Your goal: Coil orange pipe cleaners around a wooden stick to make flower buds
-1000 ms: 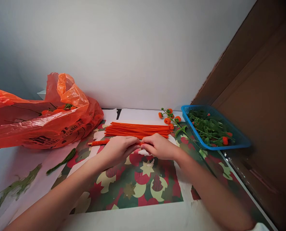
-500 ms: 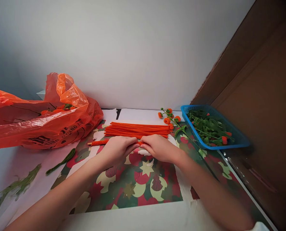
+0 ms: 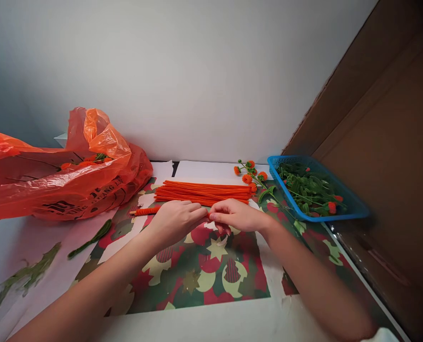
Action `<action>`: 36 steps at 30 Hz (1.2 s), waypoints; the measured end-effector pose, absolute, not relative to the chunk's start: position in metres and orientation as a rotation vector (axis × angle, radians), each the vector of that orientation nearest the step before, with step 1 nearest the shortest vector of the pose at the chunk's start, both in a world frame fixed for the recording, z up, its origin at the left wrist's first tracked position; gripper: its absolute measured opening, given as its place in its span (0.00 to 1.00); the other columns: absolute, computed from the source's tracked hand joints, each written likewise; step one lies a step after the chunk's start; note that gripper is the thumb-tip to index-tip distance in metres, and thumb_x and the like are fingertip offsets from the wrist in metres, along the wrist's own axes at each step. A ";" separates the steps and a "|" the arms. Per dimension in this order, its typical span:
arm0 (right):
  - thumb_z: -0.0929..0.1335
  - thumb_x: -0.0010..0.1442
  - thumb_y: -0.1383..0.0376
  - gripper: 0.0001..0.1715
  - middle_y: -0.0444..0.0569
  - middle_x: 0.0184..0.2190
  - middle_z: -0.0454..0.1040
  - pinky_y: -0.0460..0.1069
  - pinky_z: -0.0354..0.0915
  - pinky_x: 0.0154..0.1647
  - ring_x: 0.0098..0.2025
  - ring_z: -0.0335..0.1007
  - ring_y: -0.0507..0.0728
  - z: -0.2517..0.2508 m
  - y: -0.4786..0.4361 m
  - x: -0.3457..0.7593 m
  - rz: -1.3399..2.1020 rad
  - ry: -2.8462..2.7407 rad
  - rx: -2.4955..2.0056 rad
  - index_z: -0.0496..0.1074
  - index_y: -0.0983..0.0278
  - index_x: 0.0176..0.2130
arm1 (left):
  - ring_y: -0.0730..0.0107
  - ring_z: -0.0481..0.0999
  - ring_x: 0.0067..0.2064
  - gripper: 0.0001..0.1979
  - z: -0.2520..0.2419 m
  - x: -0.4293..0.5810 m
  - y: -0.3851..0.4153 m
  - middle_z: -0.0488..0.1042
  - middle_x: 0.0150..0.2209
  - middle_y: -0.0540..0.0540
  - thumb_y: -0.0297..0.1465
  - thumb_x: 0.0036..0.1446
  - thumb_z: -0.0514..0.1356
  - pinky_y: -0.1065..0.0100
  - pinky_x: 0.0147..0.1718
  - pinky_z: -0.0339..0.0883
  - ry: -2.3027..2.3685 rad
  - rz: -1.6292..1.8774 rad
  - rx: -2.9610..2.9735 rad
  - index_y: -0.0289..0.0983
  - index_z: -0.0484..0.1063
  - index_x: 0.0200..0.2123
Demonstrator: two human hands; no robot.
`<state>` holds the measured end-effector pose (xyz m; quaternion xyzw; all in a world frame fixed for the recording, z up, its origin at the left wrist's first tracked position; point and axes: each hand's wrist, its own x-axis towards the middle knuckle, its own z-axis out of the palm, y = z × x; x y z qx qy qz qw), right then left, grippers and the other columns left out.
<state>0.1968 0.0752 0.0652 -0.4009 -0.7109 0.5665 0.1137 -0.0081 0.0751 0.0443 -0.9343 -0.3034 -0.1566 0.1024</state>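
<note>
My left hand (image 3: pixel 178 219) is closed over a thin stick wrapped in orange fuzzy stem (image 3: pixel 147 211), whose bare tip sticks out to the left. Close beside it, my right hand (image 3: pixel 236 215) pinches the orange piece at the stick's right end, its lower fingers loosely curled. Most of the stick is hidden under the hands. Just behind them lies a bundle of straight orange fuzzy stems (image 3: pixel 202 191). A green stem with orange pompom flowers (image 3: pixel 247 178) rests to the right of the bundle.
An orange plastic bag (image 3: pixel 100 190) with flowers inside stands at the left. At the right is a blue basket (image 3: pixel 293 206) of green leafy stems. Green fuzzy pieces (image 3: pixel 90 239) lie at the left on white paper. A cardboard panel (image 3: pixel 382 142) rises at the right.
My right hand has turned slightly, and its lower fingers now show below the pinch. My left hand has rolled a little over the stick. The other things have not moved.
</note>
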 end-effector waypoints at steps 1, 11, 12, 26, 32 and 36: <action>0.61 0.63 0.63 0.11 0.42 0.23 0.70 0.42 0.57 0.21 0.21 0.63 0.48 0.065 0.074 0.196 1.574 -2.101 -1.184 0.65 0.65 0.30 | 0.72 0.68 0.23 0.18 0.045 -0.008 0.075 0.71 0.22 0.51 0.36 0.65 0.46 0.69 0.22 0.48 -0.963 -0.469 -2.797 0.38 0.68 0.27; 0.61 0.63 0.66 0.11 0.46 0.25 0.71 0.44 0.51 0.27 0.26 0.62 0.49 0.056 0.069 0.186 0.636 -2.481 -1.201 0.69 0.66 0.32 | 0.74 0.59 0.22 0.20 0.059 -0.009 0.074 0.62 0.20 0.53 0.41 0.63 0.46 0.72 0.21 0.48 -1.649 -0.425 -3.244 0.37 0.63 0.24; 0.60 0.64 0.66 0.12 0.46 0.26 0.71 0.45 0.51 0.28 0.27 0.62 0.50 0.054 0.070 0.185 0.572 -2.512 -1.197 0.69 0.66 0.32 | 0.74 0.59 0.22 0.20 0.059 -0.010 0.075 0.61 0.20 0.53 0.41 0.63 0.46 0.72 0.21 0.49 -1.685 -0.437 -3.272 0.37 0.63 0.24; 0.56 0.66 0.52 0.22 0.48 0.34 0.73 0.45 0.65 0.27 0.25 0.70 0.49 0.048 0.082 0.195 1.581 -1.757 -1.142 0.65 0.64 0.47 | 0.70 0.67 0.27 0.14 0.053 -0.010 0.073 0.71 0.25 0.49 0.32 0.65 0.47 0.69 0.24 0.50 -1.027 -0.343 -2.800 0.38 0.69 0.30; 0.60 0.64 0.51 0.24 0.42 0.17 0.69 0.41 0.59 0.18 0.15 0.62 0.46 0.045 0.089 0.202 2.234 -1.814 -0.915 0.68 0.68 0.32 | 0.70 0.65 0.26 0.12 0.051 -0.010 0.073 0.68 0.24 0.50 0.29 0.64 0.49 0.67 0.24 0.52 -0.726 -0.334 -2.654 0.38 0.67 0.28; 0.64 0.61 0.55 0.19 0.40 0.17 0.68 0.41 0.59 0.19 0.16 0.61 0.45 0.047 0.087 0.202 2.000 -1.884 -0.939 0.70 0.68 0.30 | 0.71 0.67 0.26 0.12 0.052 -0.007 0.072 0.71 0.25 0.50 0.30 0.64 0.50 0.68 0.23 0.51 -0.888 -0.280 -2.794 0.37 0.67 0.30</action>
